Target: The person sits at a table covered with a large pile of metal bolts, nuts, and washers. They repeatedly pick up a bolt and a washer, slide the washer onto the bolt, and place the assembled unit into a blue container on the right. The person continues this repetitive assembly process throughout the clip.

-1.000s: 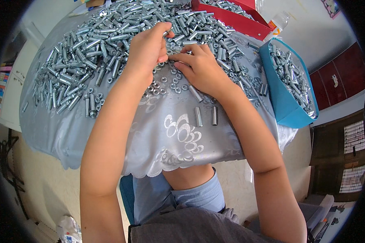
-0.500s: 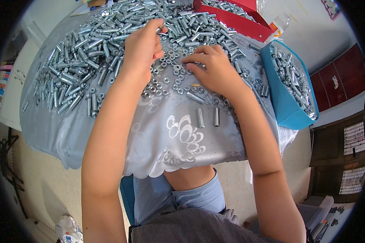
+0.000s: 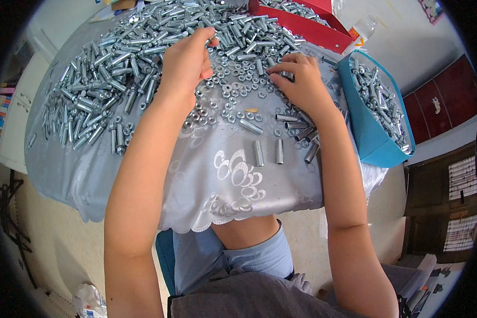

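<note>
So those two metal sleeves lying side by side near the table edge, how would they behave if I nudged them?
The two sleeves are smooth cylinders lying flat, so they would probably roll sideways. The shiny tablecloth looks slick and drapes downward, so they might slide off. Being metal, they are likely stiff and fairly heavy.

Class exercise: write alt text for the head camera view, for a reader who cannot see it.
Seen from above, a person's left hand and right hand rest on a scatter of small metal nuts on a silver-grey tablecloth. Heaps of metal sleeves lie to the left; a blue bin and a red tray of more parts stand to the right.
</note>
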### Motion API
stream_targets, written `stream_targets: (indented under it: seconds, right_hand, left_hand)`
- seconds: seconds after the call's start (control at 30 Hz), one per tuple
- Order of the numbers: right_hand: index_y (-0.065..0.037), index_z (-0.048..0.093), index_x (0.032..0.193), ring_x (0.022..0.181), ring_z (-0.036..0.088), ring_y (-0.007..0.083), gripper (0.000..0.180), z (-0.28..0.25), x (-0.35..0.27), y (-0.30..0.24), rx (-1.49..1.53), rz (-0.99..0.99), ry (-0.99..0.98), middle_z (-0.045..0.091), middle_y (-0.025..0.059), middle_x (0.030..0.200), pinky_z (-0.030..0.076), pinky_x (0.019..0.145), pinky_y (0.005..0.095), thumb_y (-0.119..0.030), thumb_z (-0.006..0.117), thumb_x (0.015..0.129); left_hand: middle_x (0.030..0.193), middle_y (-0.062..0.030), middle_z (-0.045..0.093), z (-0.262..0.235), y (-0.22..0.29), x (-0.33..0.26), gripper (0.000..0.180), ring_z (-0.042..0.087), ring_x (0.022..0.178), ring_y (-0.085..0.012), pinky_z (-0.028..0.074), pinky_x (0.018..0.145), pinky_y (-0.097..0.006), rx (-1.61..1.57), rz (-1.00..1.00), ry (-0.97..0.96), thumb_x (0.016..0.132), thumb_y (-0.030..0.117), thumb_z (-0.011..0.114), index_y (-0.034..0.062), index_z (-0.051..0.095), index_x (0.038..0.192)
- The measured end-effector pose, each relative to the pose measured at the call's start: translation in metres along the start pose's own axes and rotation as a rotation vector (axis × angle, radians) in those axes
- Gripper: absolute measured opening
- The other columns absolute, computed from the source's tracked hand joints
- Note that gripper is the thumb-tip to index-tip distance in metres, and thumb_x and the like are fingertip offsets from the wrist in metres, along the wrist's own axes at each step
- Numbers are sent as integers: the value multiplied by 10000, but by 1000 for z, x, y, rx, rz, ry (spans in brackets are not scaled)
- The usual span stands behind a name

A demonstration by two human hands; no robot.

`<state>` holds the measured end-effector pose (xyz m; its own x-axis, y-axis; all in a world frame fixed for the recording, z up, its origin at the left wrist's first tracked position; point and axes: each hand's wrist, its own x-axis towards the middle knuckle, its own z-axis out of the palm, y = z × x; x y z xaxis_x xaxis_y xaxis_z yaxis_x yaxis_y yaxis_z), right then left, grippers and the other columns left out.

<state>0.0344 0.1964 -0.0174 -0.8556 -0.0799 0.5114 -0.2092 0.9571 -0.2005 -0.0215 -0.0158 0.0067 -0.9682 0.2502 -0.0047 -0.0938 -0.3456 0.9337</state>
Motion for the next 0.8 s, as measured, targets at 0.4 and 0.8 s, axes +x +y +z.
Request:
stream_targets:
  seconds: [0.4, 0.8]
  right_hand:
    - [-187, 711, 837, 989, 468, 300, 136, 17, 2, -6, -62, -63, 28, 574, 93, 1054, 385, 885, 384, -236, 652, 724]
    - [-146, 708, 799, 960, 494, 300, 123, 12, 0, -12, 5, -125, 35, 578, 97, 1035, 404, 871, 380, -186, 632, 710]
  left_hand:
    - [487, 89, 224, 4, -6, -2, 266, 223, 428, -26, 229, 449, -210, 57, 20, -21, 813, 280, 578, 18, 533, 794]
    - [482, 94, 236, 7, -7, -5, 258, 220, 425, -22, 224, 445, -205, 116, 54, -43, 818, 275, 572, 24, 525, 784]
